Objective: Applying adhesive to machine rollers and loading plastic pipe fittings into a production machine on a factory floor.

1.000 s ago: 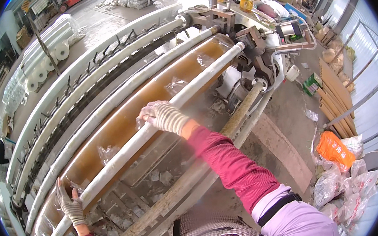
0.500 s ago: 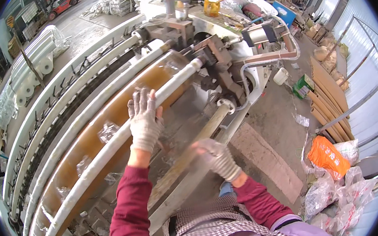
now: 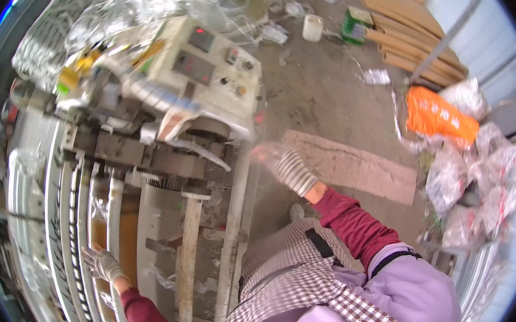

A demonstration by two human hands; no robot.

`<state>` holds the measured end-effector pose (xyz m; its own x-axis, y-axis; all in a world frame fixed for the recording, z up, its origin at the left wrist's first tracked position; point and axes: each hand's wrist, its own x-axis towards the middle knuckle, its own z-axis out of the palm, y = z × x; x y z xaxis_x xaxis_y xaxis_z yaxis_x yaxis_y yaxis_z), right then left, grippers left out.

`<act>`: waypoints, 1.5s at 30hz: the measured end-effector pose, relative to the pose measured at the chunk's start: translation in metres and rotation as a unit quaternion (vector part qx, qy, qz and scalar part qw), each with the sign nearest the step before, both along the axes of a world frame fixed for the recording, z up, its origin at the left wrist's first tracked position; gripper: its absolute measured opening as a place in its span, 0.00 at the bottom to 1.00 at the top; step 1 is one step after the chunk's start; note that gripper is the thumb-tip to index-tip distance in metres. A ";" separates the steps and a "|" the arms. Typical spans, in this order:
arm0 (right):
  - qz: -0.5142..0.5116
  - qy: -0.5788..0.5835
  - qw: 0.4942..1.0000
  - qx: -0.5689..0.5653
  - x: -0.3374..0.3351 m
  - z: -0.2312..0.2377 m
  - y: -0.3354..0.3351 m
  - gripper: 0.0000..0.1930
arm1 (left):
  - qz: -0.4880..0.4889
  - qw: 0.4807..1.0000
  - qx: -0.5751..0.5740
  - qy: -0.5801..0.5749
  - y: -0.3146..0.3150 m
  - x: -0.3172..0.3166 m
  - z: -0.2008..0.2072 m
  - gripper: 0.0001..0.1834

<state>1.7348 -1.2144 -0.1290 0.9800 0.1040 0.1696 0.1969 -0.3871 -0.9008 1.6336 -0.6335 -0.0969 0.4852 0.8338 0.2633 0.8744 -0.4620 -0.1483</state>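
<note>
My left hand (image 3: 104,264), in a grey-white knit glove with the fingertips bare, is open with its fingers spread. It rests on or just over the white roller (image 3: 113,221) of a long machine, beside a roll of brown film (image 3: 130,235). My right hand (image 3: 288,169), in a striped glove, reaches forward near the machine's end frame. Its fingers are smeared by motion, and nothing shows in it. Ahead of it stands the machine's control box (image 3: 215,72) with red-lit displays, knobs and buttons.
A pale metal bar (image 3: 190,254) runs along the machine. On the floor are a pinkish strip of board (image 3: 352,167), brown cardboard tubes (image 3: 413,59), a white jug (image 3: 313,28), a green box (image 3: 357,25), an orange sack (image 3: 440,115) and clear plastic bags (image 3: 446,177). Clear plastic heaps lie beyond the machine.
My view has turned to the right, bringing the control box face into sight. The left hand now lies farther left in the picture, still by the rollers. The right hand has reached forward.
</note>
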 end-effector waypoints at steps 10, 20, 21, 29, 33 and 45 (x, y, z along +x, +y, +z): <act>0.100 0.287 0.938 0.169 -0.068 -0.050 0.035 0.11 | -0.344 0.938 0.013 0.051 -0.088 0.096 -0.002 0.27; 0.045 0.236 0.963 0.127 -0.046 -0.080 -0.054 0.15 | -0.197 0.976 -0.069 0.066 -0.061 0.141 -0.018 0.42; 0.026 0.243 0.957 0.154 -0.044 -0.086 -0.071 0.16 | -0.154 0.978 -0.105 0.091 -0.072 0.152 -0.020 0.44; 0.099 0.121 0.987 0.032 -0.005 -0.110 -0.117 0.14 | -0.159 0.967 -0.180 0.091 -0.009 0.115 -0.020 0.41; 0.061 0.262 0.949 0.164 0.006 -0.137 -0.136 0.07 | -0.098 0.987 -0.114 0.055 -0.123 0.140 0.002 0.38; -0.006 0.334 0.938 0.094 0.145 -0.157 -0.124 0.12 | -0.148 0.978 0.037 -0.145 -0.158 0.120 0.003 0.31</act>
<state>1.8794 -1.3381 -0.2863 0.8753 0.1214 -0.4681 -0.4387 -0.2077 -0.8743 1.7540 -0.7916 -0.0941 0.5983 0.6417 0.4798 0.7140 -0.6987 0.0442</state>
